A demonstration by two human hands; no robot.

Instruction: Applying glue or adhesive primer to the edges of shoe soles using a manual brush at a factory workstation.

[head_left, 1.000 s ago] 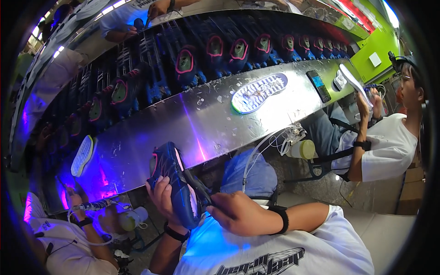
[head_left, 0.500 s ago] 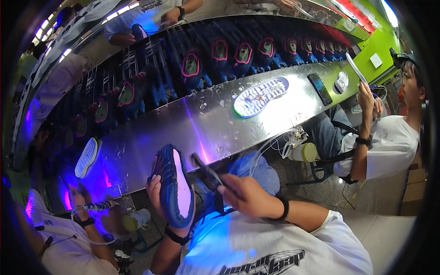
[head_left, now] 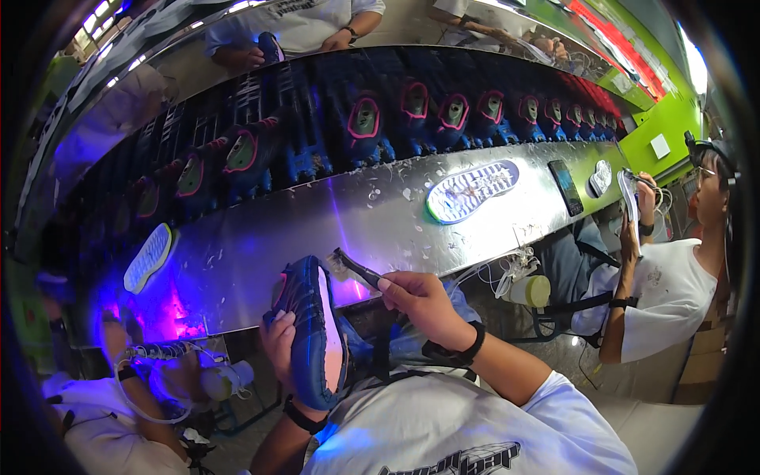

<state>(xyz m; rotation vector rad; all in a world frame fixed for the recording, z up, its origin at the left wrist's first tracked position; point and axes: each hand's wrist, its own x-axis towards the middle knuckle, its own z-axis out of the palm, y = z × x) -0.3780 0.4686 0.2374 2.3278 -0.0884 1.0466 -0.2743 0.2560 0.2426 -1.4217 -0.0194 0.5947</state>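
Note:
My left hand (head_left: 279, 340) grips a dark blue shoe upper (head_left: 299, 317) from its left side, with its pale pink underside (head_left: 333, 352) turned up and to the right. In my right hand (head_left: 423, 305) is a brush (head_left: 364, 273), pinched by its dark handle. Its bristle end points up and left, close to the toe of the shoe upper; whether the bristles touch it I cannot tell. Beyond my hands, a white studded shoe sole (head_left: 473, 190) lies on the metal bench (head_left: 380, 229). Another white sole (head_left: 148, 259) rests at the bench's left part.
Behind the bench runs a dark conveyor (head_left: 305, 150) carrying several blue shoes with pink collars (head_left: 364, 119). A black phone (head_left: 565, 188) and a small sole (head_left: 600, 178) lie at the right. Co-workers sit on both sides; the right one (head_left: 665, 293) holds a white sole (head_left: 628, 202).
My right hand has moved up and right with the brush, now less blurred. The shoe upper has shifted slightly right and down in view. The right co-worker has lowered a sole.

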